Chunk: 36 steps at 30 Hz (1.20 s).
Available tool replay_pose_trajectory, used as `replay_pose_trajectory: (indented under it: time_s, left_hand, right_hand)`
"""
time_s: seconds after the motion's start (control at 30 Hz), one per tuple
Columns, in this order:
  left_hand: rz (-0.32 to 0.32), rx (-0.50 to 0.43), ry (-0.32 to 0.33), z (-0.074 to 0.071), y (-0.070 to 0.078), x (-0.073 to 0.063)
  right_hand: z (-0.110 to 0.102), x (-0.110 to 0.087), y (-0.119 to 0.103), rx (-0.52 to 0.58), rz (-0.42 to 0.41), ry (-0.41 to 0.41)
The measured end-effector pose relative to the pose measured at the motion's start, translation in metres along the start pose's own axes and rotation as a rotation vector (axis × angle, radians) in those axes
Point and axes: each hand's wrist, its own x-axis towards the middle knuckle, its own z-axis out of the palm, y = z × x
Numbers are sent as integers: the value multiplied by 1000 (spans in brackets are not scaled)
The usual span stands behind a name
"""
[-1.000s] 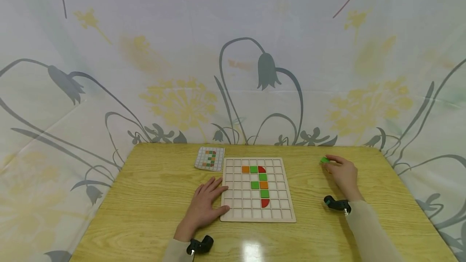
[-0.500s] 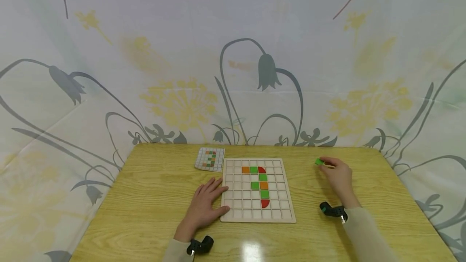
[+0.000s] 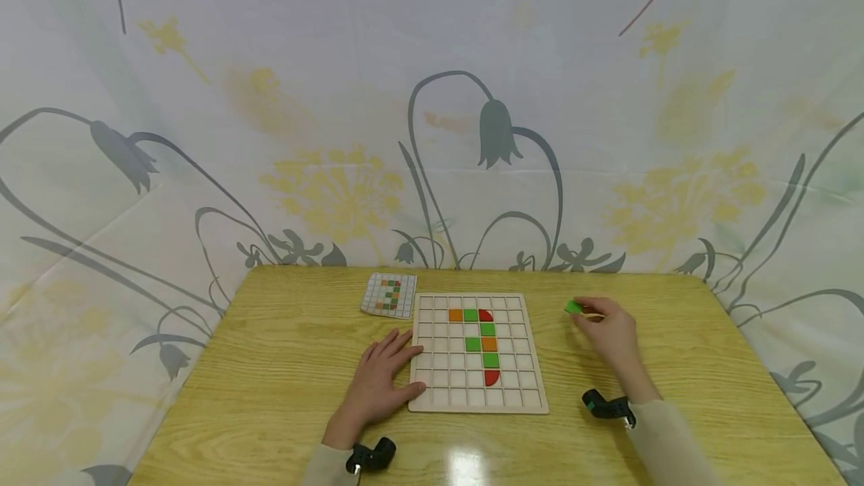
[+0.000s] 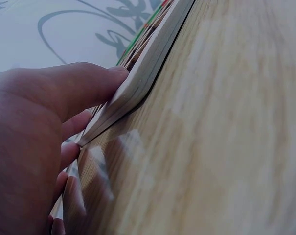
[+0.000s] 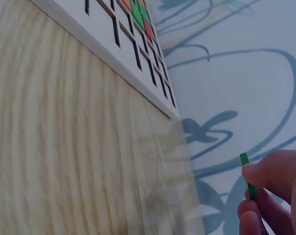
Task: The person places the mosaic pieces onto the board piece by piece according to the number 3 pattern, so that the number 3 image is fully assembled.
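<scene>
A square wooden grid board point(image 3: 445, 400) lies in the middle of the table, with green, orange and red tiles set in some of its cells. My left hand point(image 3: 379, 385) rests at the board's left edge, fingers spread, the thumb and a fingertip over the rim. In the left wrist view the thumb point(image 4: 96, 85) lies on that rim. My right hand point(image 3: 610, 332) pinches a green square tile point(image 3: 573, 307) between thumb and fingers, right of the board. The right wrist view shows this tile edge-on as a thin green strip point(image 5: 247, 176).
A small pattern card point(image 3: 389, 295) printed with a coloured grid lies behind the board's left corner. Behind the wooden table point(image 3: 270, 366) hangs a flowered cloth point(image 3: 337, 96). Each wrist wears a black camera mount.
My right hand has moved left and slightly nearer, carrying the green tile toward the board. The left hand and the board have stayed in place.
</scene>
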Motion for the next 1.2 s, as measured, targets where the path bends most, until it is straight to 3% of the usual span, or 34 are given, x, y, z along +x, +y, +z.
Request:
replay_pose_trajectory:
  time_s: [0.77, 1.2]
  left_hand:
    - [-11, 12, -10, 1, 0, 0]
    - [6, 11, 6, 1, 1, -1]
  right_hand:
    - [54, -47, -51, -27, -221, -255]
    - [74, -63, -58, -2, -397, -353]
